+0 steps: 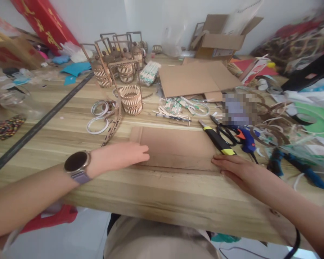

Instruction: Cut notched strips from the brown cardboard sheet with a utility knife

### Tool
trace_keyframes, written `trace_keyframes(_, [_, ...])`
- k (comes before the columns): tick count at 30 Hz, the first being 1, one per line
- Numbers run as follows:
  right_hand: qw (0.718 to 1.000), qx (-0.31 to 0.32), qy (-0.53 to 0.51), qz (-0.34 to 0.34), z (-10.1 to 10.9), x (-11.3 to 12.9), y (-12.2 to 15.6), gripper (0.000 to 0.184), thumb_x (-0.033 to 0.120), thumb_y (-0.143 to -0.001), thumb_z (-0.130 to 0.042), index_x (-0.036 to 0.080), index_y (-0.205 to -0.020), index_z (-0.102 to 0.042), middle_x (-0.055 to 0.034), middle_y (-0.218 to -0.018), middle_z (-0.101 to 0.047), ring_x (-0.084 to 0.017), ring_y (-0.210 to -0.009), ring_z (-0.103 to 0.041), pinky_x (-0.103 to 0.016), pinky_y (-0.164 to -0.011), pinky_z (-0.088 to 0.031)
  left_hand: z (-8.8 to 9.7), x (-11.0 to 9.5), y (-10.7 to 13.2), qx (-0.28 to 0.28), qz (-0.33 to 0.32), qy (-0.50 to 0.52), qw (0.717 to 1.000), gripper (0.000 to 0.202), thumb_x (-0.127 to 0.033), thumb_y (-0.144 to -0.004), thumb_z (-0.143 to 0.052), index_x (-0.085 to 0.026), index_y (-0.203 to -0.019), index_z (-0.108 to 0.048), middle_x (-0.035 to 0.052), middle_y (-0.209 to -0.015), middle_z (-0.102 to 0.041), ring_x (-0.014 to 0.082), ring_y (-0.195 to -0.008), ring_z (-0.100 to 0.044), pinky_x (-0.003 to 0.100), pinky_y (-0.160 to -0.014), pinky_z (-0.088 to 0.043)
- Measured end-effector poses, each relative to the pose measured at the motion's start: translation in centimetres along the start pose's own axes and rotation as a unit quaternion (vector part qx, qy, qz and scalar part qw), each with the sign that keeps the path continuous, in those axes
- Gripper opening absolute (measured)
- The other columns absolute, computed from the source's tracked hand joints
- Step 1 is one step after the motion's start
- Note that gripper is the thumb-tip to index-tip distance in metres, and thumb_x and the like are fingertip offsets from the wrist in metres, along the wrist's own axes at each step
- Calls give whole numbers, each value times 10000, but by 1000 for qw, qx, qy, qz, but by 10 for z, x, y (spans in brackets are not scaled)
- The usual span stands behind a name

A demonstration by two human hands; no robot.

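A flat piece of brown cardboard [178, 145] lies on the wooden table in front of me, with a dark line along its near side. My left hand [128, 154], below a watch [77, 162], rests over its left end with fingertips extended and apart. At the right end, my right hand [236, 169] has its fingers on the near corner, one on top and another at the near edge. Just beyond that hand lies a black and yellow utility knife [218, 140]. Scissors [226, 133] and a blue glue gun [247, 140] are beside it.
Small slatted baskets [131, 100] with handles stand at the back left, near tape rolls [97, 125]. Larger cardboard sheets [194, 77] and an open box [218, 39] are behind. Blue-handled pliers [305, 169] lie right. A dark bar [48, 115] crosses the left side.
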State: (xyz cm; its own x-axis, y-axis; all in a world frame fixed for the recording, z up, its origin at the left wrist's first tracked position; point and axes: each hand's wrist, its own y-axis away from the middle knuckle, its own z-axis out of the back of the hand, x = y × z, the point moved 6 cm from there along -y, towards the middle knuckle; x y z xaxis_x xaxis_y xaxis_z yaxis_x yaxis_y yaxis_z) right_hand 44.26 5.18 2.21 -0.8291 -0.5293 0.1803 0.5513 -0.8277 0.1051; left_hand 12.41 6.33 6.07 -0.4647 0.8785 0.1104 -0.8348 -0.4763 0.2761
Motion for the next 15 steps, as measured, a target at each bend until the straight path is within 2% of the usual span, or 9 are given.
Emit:
trace_keyframes(2, [1000,1,-1,0,1,0,0,452,231,-965,-358,169,-1249,-704,-159,-1306,-686,-316,-1189,-667,-506,-996,-566,6,-5,-15,-3,-17,-52,998,304,63,-823,-549,-210,-929,-630,46,-1107,-670,186,-835,-637,294,-667,-459])
trace_keyframes(4, [1000,-7,0,9,2,2,-1,429,213,-949,-391,190,-1236,-709,-140,-1289,-699,-310,-1168,-679,-496,-975,-579,12,-16,-34,-44,-69,-63,995,326,20,-810,-598,-255,-970,-670,37,-1385,-596,255,-1168,-595,361,-883,-497])
trace_keyframes(5, [1000,-13,1,14,4,2,-1,419,206,-941,-408,201,-1230,-712,-131,-1278,-707,-304,-1159,-684,-485,-964,-585,13,-23,-44,-60,-107,-56,991,350,13,-783,-626,-284,-956,-692,-7,-1496,-520,276,-1279,-539,406,-984,-478])
trace_keyframes(7, [1000,-22,5,21,6,4,-1,408,193,-930,-431,217,-1222,-715,-118,-1259,-718,-285,-1139,-695,-449,-948,-595,7,-33,-64,-34,-161,-50,985,428,47,-730,-629,-331,-903,-729,-121,-1569,-431,276,-1402,-451,471,-1119,-418])
trace_keyframes(8, [999,-24,8,22,7,5,-1,408,185,-928,-434,219,-1223,-715,-115,-1257,-719,-275,-1136,-696,-432,-947,-595,3,-36,-73,-8,-175,-43,984,472,62,-710,-616,-355,-895,-739,-171,-1571,-412,258,-1447,-403,484,-1183,-363])
trace_keyframes(10, [999,-26,11,25,8,8,-1,420,153,-921,-433,218,-1228,-711,-113,-1251,-721,-257,-1129,-699,-403,-943,-593,-3,-39,-85,25,-183,-34,982,498,49,-699,-611,-385,-898,-755,-212,-1570,-390,238,-1483,-358,481,-1240,-301])
trace_keyframes(12, [999,-26,15,30,9,10,-1,450,99,-897,-432,219,-1236,-705,-109,-1250,-722,-242,-1126,-699,-382,-941,-588,-1,-41,-88,-5,-209,-44,977,466,27,-714,-598,-377,-868,-770,-199,-1562,-410,233,-1464,-398,452,-1235,-330])
trace_keyframes(15, [999,-24,25,40,12,13,-2,484,35,-852,-445,223,-1210,-711,-99,-1241,-727,-224,-1082,-716,-337,-885,-592,6,-41,-82,-88,-247,-63,963,428,14,-731,-572,-350,-806,-783,-155,-1522,-490,225,-1392,-501,396,-1185,-414])
